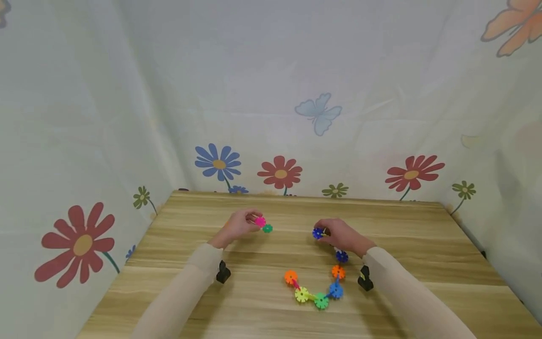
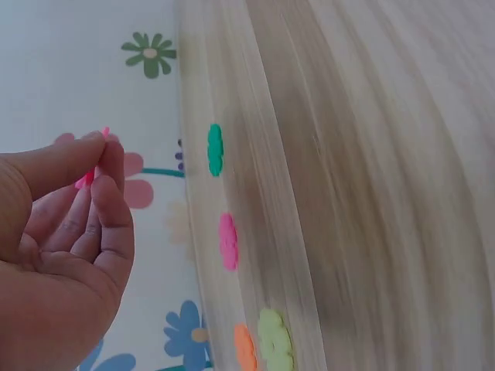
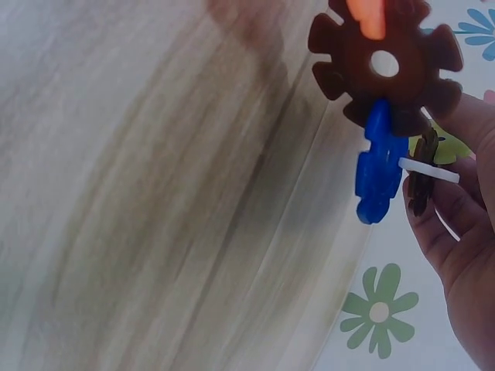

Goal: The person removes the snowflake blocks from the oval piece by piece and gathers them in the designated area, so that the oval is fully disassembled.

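Note:
My left hand [image 1: 240, 224] pinches a pink interlocking disc [image 2: 91, 176] between thumb and forefinger. In the head view a green disc [image 1: 267, 228] shows beside its fingertips; in the left wrist view a green disc [image 2: 215, 151] and another pink disc [image 2: 228, 241] lie on the table. My right hand [image 1: 340, 234] grips the upper end of a chain of notched discs, near a dark blue disc [image 1: 317, 233]. From there the chain curves down through an orange disc [image 1: 338, 271], a green disc [image 1: 321, 301] and a yellow disc [image 1: 301, 295]. The right wrist view shows a brown-looking disc [image 3: 421, 66], a blue disc [image 3: 379, 166] and a white disc [image 3: 429, 170] joined.
The wooden table [image 1: 237, 301] reaches back to a flower-printed cloth [image 1: 237, 113]. An orange disc [image 2: 244, 348] and a pale green disc [image 2: 274, 340] appear low in the left wrist view. Black wrist cameras [image 1: 223, 272] sit by both sleeves.

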The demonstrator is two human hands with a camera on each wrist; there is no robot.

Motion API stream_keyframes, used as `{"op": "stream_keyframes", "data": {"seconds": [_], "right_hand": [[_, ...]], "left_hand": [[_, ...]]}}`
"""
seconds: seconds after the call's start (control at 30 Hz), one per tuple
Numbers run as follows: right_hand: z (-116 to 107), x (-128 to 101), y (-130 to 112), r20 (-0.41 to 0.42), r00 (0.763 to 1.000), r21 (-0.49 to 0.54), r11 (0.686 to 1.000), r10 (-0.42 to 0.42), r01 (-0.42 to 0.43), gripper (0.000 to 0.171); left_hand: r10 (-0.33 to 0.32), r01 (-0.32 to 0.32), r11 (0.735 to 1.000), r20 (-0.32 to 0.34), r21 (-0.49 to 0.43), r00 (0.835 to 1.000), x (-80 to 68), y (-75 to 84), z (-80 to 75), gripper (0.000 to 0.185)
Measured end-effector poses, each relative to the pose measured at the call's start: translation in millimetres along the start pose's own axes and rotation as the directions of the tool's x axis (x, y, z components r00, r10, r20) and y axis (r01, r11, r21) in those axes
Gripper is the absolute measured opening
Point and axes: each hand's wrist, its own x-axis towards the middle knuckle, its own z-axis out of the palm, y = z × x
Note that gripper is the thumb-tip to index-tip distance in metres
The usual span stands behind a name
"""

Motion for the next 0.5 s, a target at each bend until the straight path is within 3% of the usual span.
{"op": "stream_keyframes", "data": {"seconds": [0.3, 0.5], "right_hand": [[0.7, 1.1, 0.1, 0.004, 1.0, 0.007, 1.0, 0.022, -0.022, 0.03], [3.0, 0.9, 2.4, -0.003, 1.0, -0.004, 1.0, -0.004, 0.004, 0.031]], "left_hand": [[-0.019, 0.015, 0.99, 0.027, 0.137, 0.999, -5.5, -16.5, -16.4, 0.034], [-0.03, 0.012, 0.982, 0.094, 0.187, 0.995, -11.9, -26.3, -18.4, 0.025]]}}
